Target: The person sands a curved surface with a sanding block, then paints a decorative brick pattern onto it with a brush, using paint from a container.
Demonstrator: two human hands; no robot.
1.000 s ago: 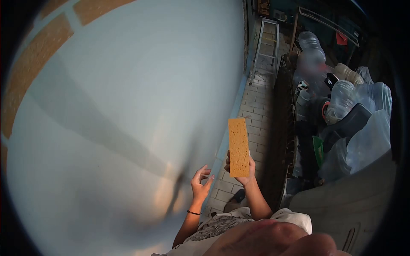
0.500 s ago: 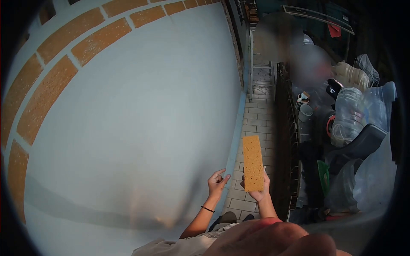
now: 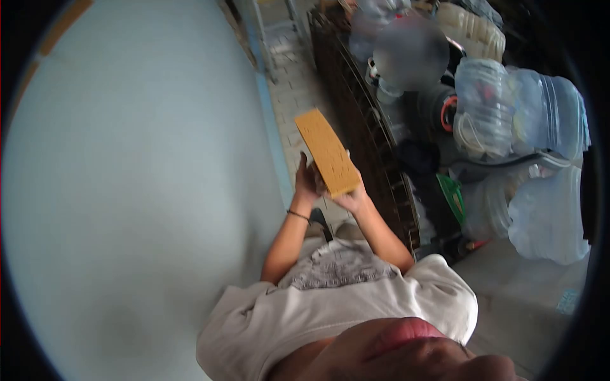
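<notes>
Gripping its lower end, both hands (image 3: 330, 187) hold a flat, pitted orange sponge (image 3: 326, 151).

A pale blue-grey plastered wall (image 3: 127, 190) fills the left half of the frame, with orange brick (image 3: 60, 28) showing at the upper left. A narrow paved floor (image 3: 289, 82) runs up the centre beside a dark metal railing (image 3: 362, 120). Large clear plastic water bottles (image 3: 508, 114) crowd the upper right, in daylight.
</notes>
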